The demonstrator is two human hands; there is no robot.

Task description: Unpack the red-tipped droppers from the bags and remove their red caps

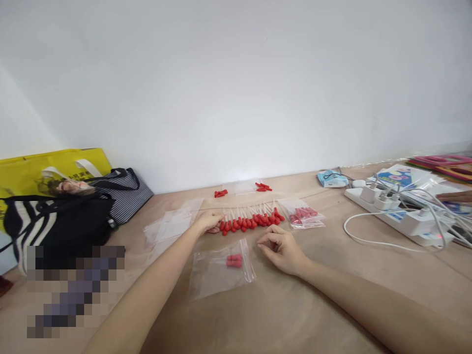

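A row of white sticks with red bulb-shaped ends [252, 222] lies across the middle of the table, red ends toward me. At the row's left end, my left hand [209, 222] has its fingers closed around the first stick. My right hand [282, 250] rests just in front of the row's right part, with thumb and forefinger nearly together and nothing visible between them. Between my forearms lies a clear zip bag [210, 273] holding red pieces [234, 260]. Another zip bag [308, 223] with several red pieces inside lies right of the row.
Empty clear bags [167, 226] are spread at the left. Small red pieces [221, 193] and more red pieces [263, 187] lie near the wall. A black bag [62, 226] and a yellow bag [84, 162] stand far left. A power strip [372, 206] with cables and a blue mask [332, 178] are at the right.
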